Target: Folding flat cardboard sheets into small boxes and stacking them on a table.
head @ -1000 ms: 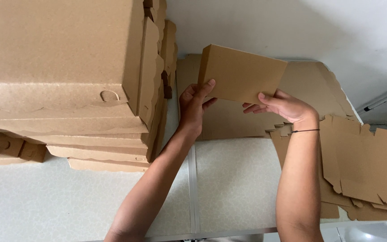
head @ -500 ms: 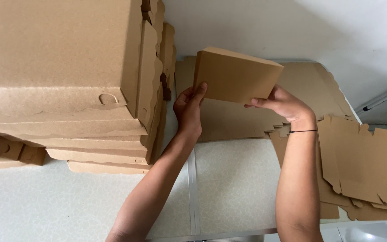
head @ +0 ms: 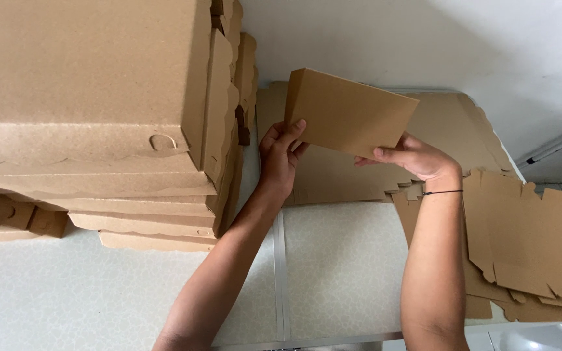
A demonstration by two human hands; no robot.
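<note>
Nearest, pale speckled worktop [head: 339, 260], seam running up the middle. Just beyond, both forearms reaching up toward the folded cardboard piece [head: 349, 112], held clear above the worktop and tilted, lower edge toward the wrists. Left hand [head: 281, 156] at the piece's lower left corner, fingers pressed together flat against the face, thumb side hidden behind. Right hand [head: 414, 158] under the lower right edge, pinching it between thumb and fingers; thin dark band at that wrist. Looks light and fairly stiff, thin board, likely to crease if squeezed mid-panel; best taken by the edges and corners, as now. Right of the piece, loose die-cut flat blanks [head: 528, 240] overhanging the worktop. Beneath and behind it, another flat sheet [head: 333, 175]. Left of it, a tall stack of assembled boxes [head: 92, 110]. Farthest, white wall [head: 424, 39].
</note>
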